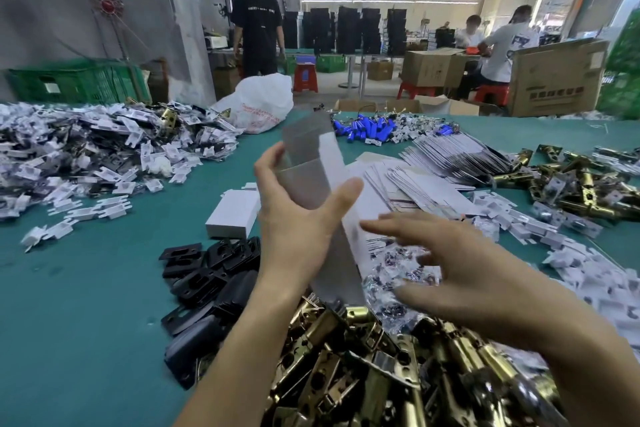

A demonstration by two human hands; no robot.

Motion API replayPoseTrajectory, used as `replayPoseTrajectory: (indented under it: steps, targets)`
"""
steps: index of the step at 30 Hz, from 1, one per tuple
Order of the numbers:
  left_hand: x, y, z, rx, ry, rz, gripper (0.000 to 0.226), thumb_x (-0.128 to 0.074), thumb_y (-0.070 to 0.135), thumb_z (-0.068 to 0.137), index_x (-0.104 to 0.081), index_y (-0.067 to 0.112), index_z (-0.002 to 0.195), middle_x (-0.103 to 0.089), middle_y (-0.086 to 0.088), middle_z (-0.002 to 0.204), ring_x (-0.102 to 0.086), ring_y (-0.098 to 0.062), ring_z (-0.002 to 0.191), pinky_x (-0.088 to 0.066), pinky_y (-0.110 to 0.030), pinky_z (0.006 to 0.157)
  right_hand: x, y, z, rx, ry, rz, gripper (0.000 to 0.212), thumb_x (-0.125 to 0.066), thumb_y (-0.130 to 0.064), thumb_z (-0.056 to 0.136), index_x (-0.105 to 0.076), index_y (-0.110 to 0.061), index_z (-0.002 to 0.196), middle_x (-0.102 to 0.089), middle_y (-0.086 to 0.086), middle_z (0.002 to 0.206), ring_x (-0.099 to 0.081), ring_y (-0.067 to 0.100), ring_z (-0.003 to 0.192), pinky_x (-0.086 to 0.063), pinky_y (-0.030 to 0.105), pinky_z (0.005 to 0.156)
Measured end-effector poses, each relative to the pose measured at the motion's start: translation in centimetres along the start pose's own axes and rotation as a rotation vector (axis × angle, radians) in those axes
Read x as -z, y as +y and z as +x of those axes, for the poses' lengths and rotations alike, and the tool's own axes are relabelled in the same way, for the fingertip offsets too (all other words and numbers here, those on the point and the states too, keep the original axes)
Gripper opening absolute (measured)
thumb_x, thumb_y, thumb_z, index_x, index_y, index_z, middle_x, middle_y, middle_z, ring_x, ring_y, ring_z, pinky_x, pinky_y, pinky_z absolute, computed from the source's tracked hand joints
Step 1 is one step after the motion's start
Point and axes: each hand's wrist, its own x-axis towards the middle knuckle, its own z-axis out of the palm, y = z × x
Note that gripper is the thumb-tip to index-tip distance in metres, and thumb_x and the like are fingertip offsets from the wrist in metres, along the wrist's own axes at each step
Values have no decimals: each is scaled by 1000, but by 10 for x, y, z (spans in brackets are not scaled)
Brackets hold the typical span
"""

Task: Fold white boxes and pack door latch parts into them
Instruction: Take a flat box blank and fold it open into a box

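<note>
The left hand (298, 218) is raised over the middle of the surface (86, 305), thumb on one side and curled fingers on the other, clamped around a half-formed white box (318, 163); the box is a long sleeve held tilted, its upper end open with a flap standing up and grey inner walls showing. The right hand (467, 274) is spread wide with straight fingers and holds nothing; its fingertips (372, 227) are just beside the lower side of the box, blurred, and contact cannot be told. The two hands are apart, with the box between them.

A finished, closed white box (232, 215) lies on the surface just left of the left hand; what is in it is hidden. Black plates (207, 274) are heaped below it; a pile of brass latches (363, 357) fills the near edge under both wrists; small clear bags (398, 274) lie under the right hand. Flat box blanks (433, 177) fan out in stacks behind the right hand; more brass latches (571, 184) lie at the far right. A big heap of white card inserts (86, 149) covers the left side; blue parts (370, 130) lie near the far edge beside a white plastic bag (259, 104), its contents unseen. A green crate (69, 80) stands beyond the surface.
</note>
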Motion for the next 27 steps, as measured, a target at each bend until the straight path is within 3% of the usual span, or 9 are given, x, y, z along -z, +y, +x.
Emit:
replayPoseTrajectory:
  steps: [2,4,7,11,15,19,22,25,27]
  targets:
    - [-3,-2,-6,-141,-28,174,99,-86,59,59,-21,55,133,-64,4,119,-68,-6,91,-57,-29,79,4,-7,-2,19,191,194,61,-67,-34,82,-43,-59,132,-50,-39,127,-49,-14,119,-50,20,98]
    - [-10,-1,-11,-258,-54,251,93,-86,54,60,-24,52,130,-67,4,104,-69,-5,75,-60,-27,64,2,-14,0,67,397,341,60,-72,-38,79,-48,-53,132,-56,-26,132,-58,-3,117,-54,23,90]
    - [-15,0,-15,-348,-75,241,84,-90,43,63,-31,50,122,-67,7,97,-70,-11,71,-59,-38,58,-10,-17,7,92,616,195,53,-79,-35,79,-60,-34,128,-58,-12,125,-62,5,110,-57,26,83]
    - [-17,-1,-15,-408,-42,241,76,-92,29,65,-35,47,112,-62,9,103,-68,-21,78,-57,-43,57,-26,-14,15,73,824,194,50,-84,-12,76,-66,-20,122,-55,3,119,-65,9,97,-58,21,77]
    - [-16,-1,-14,-465,-27,270,71,-89,24,64,-37,41,109,-58,12,108,-67,-20,80,-57,-40,55,-29,-15,17,127,846,121,48,-82,-4,77,-66,-14,121,-62,1,118,-67,9,97,-58,23,78]
    - [-15,-1,-16,-496,-49,349,64,-82,34,65,-35,38,108,-53,13,106,-62,-21,80,-53,-43,58,-26,-15,16,157,793,1,24,-74,-14,80,-74,-19,103,-71,-9,97,-67,10,87,-55,37,72]
    - [-16,0,-17,-506,-101,380,60,-79,40,66,-31,41,102,-54,9,100,-58,-22,75,-51,-43,54,-20,-12,13,161,777,97,23,-74,-19,82,-71,-23,105,-71,-13,95,-67,5,86,-55,34,74]
    - [-15,-1,-17,-501,-163,349,60,-79,37,67,-29,40,99,-54,4,97,-60,-23,71,-52,-43,49,-16,-10,13,173,882,263,34,-72,-24,88,-61,-29,119,-65,-4,104,-67,14,95,-57,33,81]
    - [-15,-1,-17,-523,-204,363,60,-80,34,67,-31,37,101,-53,4,98,-59,-23,73,-52,-43,50,-13,-11,14,89,948,427,38,-66,-32,91,-54,-33,127,-58,-3,106,-66,11,91,-56,26,78]
